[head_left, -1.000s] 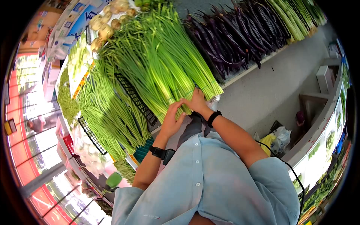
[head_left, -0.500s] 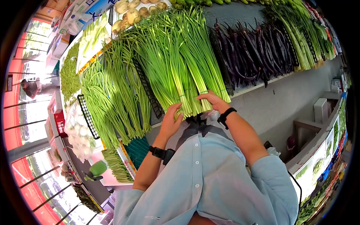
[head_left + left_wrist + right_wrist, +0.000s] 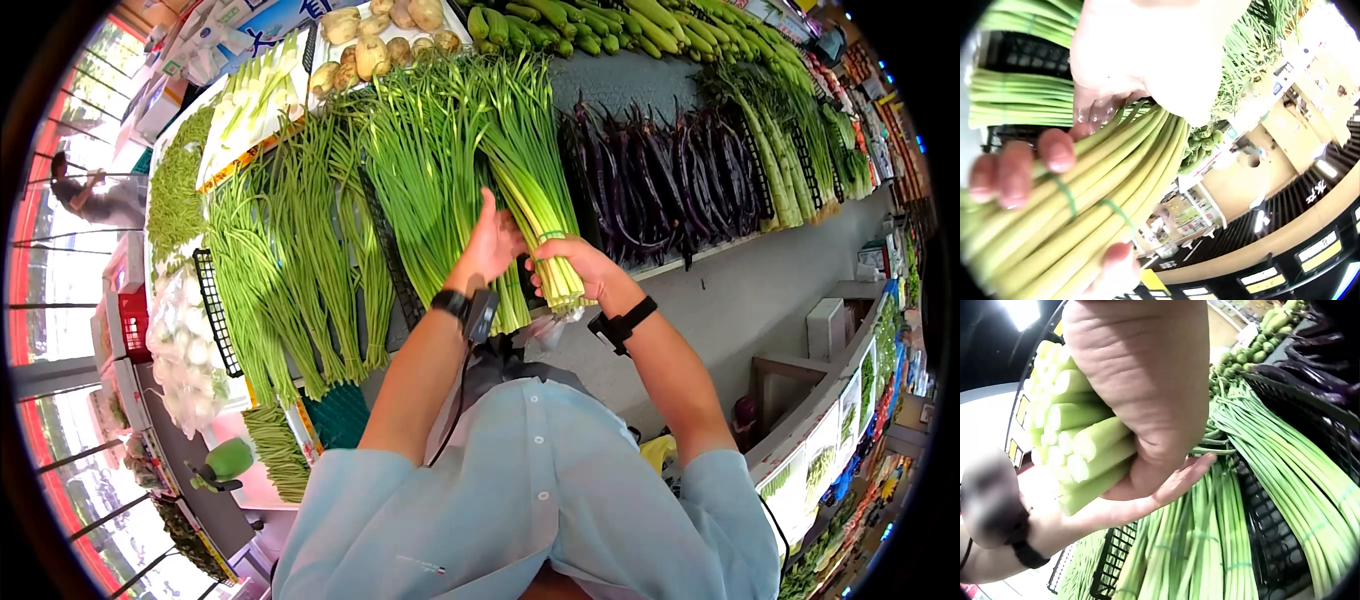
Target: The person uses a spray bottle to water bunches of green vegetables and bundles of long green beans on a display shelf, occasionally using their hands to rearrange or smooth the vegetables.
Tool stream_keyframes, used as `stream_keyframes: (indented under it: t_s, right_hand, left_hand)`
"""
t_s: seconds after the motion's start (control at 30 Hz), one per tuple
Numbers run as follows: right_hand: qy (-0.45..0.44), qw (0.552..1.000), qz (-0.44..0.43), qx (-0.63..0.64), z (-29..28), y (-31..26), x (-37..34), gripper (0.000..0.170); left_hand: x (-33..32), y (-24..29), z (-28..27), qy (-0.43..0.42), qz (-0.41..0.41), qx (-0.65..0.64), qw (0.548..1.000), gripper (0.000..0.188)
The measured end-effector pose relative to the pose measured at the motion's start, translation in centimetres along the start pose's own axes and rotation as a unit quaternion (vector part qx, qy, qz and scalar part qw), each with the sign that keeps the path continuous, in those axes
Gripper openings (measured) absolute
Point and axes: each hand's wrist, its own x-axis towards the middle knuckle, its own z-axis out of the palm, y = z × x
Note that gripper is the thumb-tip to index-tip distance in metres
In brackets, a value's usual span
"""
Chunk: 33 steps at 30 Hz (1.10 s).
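My right hand (image 3: 590, 268) grips a bunch of garlic scapes (image 3: 528, 195), long green stalks with pale lower ends, near its base. Green bands (image 3: 1117, 214) circle the stalks, and the right fingertips and thumb wrap round them in the left wrist view. The cut ends (image 3: 1085, 440) point back toward my body. My left hand (image 3: 490, 248) is beside the bunch with its thumb raised and its fingers loosely extended, partly hidden behind the stalks. More banded scapes (image 3: 425, 165) lie in the black crate (image 3: 1272, 531) beneath.
Long beans (image 3: 270, 250) lie left of the scapes, dark purple eggplants (image 3: 660, 185) to the right. Pale brown roots (image 3: 373, 55) and green gourds (image 3: 620, 30) fill the back. A person (image 3: 95, 195) stands far left, and a grey floor (image 3: 680, 320) stretches at right.
Both hands were at the lower ends of the scapes. The right hand has taken hold of one bunch and lifted it. The left hand has moved up beside it, thumb raised.
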Motion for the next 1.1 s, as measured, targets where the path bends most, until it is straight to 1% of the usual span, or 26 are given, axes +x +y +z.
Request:
stream_keyframes:
  t_s: [0.07,0.13,0.2,0.27,0.3,0.33,0.37,0.4,0.43,0.47,0.53,0.57,0.6,0.63,0.67,0.7,0.73,0.8,0.83,0.87,0.9,0.93,1.0,1.03,1.07,1.1]
  right_hand:
    - [0.019,0.999,-0.023,-0.040,2.4,-1.9,-1.7,0.030]
    - [0.035,0.995,-0.027,-0.090,2.9,-3.9,-2.2,0.028]
    - [0.058,0.993,-0.043,-0.098,4.0,-4.4,-3.1,0.025]
    - [0.073,0.981,-0.055,-0.169,4.6,-5.1,-4.5,0.029]
    - [0.076,0.975,-0.084,-0.191,4.5,-4.7,-5.0,0.034]
    - [0.109,0.951,-0.164,-0.240,5.1,-4.0,-6.3,0.040]
    - [0.103,0.953,-0.169,-0.230,5.1,-3.4,-6.6,0.040]
    - [0.107,0.954,-0.177,-0.215,4.6,-3.0,-7.0,0.042]
    - [0.166,0.931,-0.156,-0.284,3.6,-1.5,-7.7,0.046]
    - [0.164,0.942,-0.144,-0.253,3.3,-1.1,-7.9,0.048]
    - [0.056,0.982,-0.145,-0.104,2.6,0.9,-10.5,0.059]
    - [0.056,0.983,-0.144,-0.103,1.9,1.7,-11.3,0.059]
    - [-0.016,0.993,-0.118,0.019,1.3,2.8,-11.8,0.071]
    - [-0.086,0.980,-0.094,0.153,0.8,4.3,-11.9,0.084]
    - [-0.086,0.980,-0.094,0.153,0.0,5.1,-11.9,0.084]
    - [-0.137,0.960,-0.089,0.227,-0.7,6.4,-11.5,0.083]
    - [-0.190,0.932,-0.085,0.297,-1.6,7.7,-10.7,0.082]
    - [-0.248,0.897,-0.093,0.353,-3.1,9.4,-8.6,0.087]
    - [-0.208,0.904,-0.092,0.361,-4.1,9.9,-7.8,0.084]
    - [-0.167,0.909,-0.090,0.371,-5.2,10.8,-6.8,0.081]
    - [-0.112,0.903,-0.109,0.400,-6.2,12.1,-5.7,0.069]
    - [-0.084,0.927,-0.136,0.340,-6.9,12.4,-5.0,0.062]
    - [-0.004,0.965,-0.152,0.215,-7.9,14.6,-3.5,0.061]
    - [-0.002,0.962,-0.153,0.226,-7.9,15.0,-3.1,0.061]
    - [-0.011,0.959,-0.134,0.250,-7.8,15.3,-2.6,0.060]
    - [-0.020,0.955,-0.115,0.273,-7.4,15.7,-2.0,0.059]
  left_hand:
    - [3.5,3.6,1.0,-0.014,0.024,-0.050,0.998,0.108]
    - [6.5,6.7,0.9,0.036,0.023,-0.134,0.990,0.114]
    - [9.1,7.9,0.0,0.045,0.027,-0.185,0.981,0.114]
    - [11.2,10.3,1.2,0.075,0.076,-0.164,0.981,0.103]
    - [12.6,11.8,0.5,0.038,0.049,-0.186,0.981,0.098]
    - [14.2,13.3,1.5,-0.003,0.009,-0.204,0.979,0.093]
    - [14.1,13.1,2.4,0.058,0.072,-0.142,0.986,0.084]
    - [15.3,14.0,2.1,0.013,0.079,-0.126,0.989,0.077]
    - [16.8,14.1,2.7,-0.005,0.096,-0.101,0.990,0.074]
    - [16.8,15.5,2.9,-0.019,0.133,-0.077,0.988,0.071]
    - [17.5,18.9,4.6,-0.041,0.140,-0.066,0.987,0.066]
    - [17.9,19.0,4.4,-0.058,0.166,-0.044,0.983,0.063]
    - [18.1,20.1,5.0,-0.041,0.154,-0.051,0.986,0.059]
    - [18.8,20.7,5.5,-0.079,0.121,-0.053,0.988,0.056]
    - [18.8,21.9,5.4,-0.117,0.108,-0.064,0.985,0.054]
    - [19.7,22.3,5.0,-0.160,0.093,-0.083,0.979,0.057]
    - [20.0,22.4,5.2,-0.211,0.054,-0.110,0.970,0.051]
    - [24.6,23.1,1.6,-0.236,-0.006,-0.015,0.972,0.047]
    - [22.6,21.9,4.1,-0.033,0.162,0.145,0.975,0.044]
    - [23.3,22.6,3.6,0.021,0.135,0.224,0.965,0.043]
    - [21.7,22.3,5.2,0.058,0.141,0.267,0.952,0.045]
    - [20.3,21.9,6.7,0.093,0.146,0.311,0.935,0.047]
    - [23.9,22.6,4.2,0.228,0.142,0.267,0.925,0.049]
    - [22.7,22.0,5.0,0.223,0.130,0.305,0.917,0.057]
    - [23.2,21.7,4.8,0.221,0.123,0.313,0.915,0.057]
    - [24.1,22.2,3.8,0.244,0.121,0.367,0.889,0.055]
